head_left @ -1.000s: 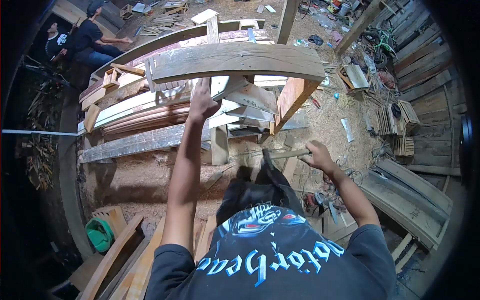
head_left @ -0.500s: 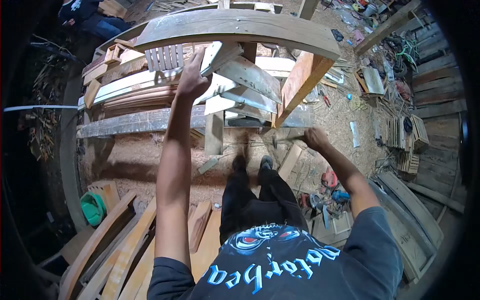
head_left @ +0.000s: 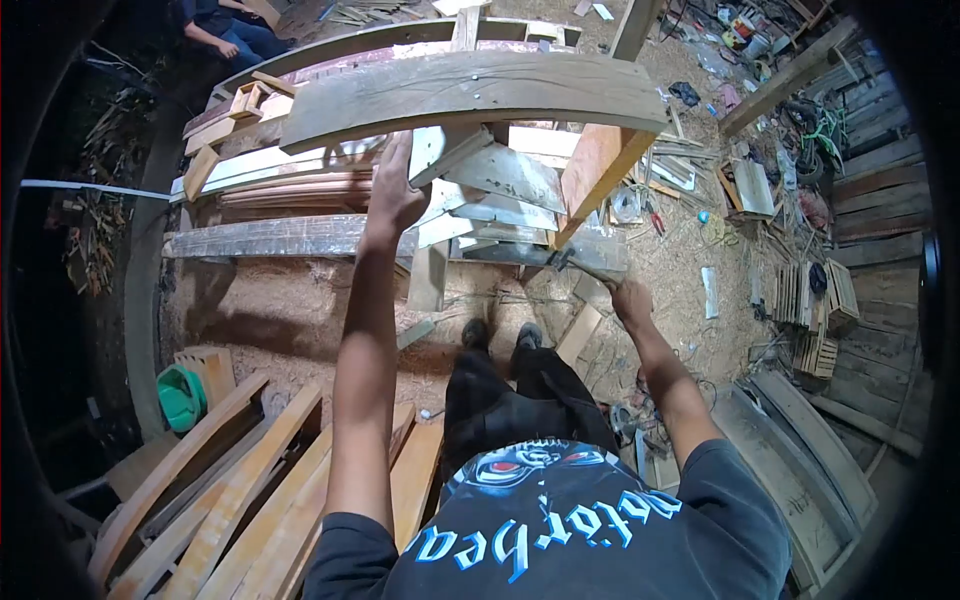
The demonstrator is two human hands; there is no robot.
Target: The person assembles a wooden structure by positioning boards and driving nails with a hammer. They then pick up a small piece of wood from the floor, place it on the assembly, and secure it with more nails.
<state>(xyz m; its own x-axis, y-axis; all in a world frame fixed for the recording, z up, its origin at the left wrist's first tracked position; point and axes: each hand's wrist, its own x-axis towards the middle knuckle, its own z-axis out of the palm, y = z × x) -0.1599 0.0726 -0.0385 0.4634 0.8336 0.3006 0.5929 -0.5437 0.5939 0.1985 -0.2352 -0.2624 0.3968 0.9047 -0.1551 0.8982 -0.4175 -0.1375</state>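
My left hand [head_left: 400, 195] grips the near end of a short wooden board [head_left: 447, 152], its fingers running up the board's left side. That board sits beneath a wide curved plank [head_left: 470, 85] with screw or nail heads in its face. In my right hand [head_left: 631, 302] is a hammer [head_left: 564, 258], held by the handle, its head close to the lower end of an upright wooden leg [head_left: 606, 175]. Pale boards [head_left: 510, 172] lie slanted between the short board and the leg.
A long beam [head_left: 265, 240] and stacked planks [head_left: 290, 195] lie ahead. Curved timbers [head_left: 180, 470] and a green container [head_left: 180, 398] are at lower left. Pliers [head_left: 656, 222] lie on sawdust to the right. Another person [head_left: 235, 35] sits at upper left.
The hammer, blurred before, has come up towards the leg's lower end. The curved plank and my left hand appear lower in view, and the camera view has shifted slightly.
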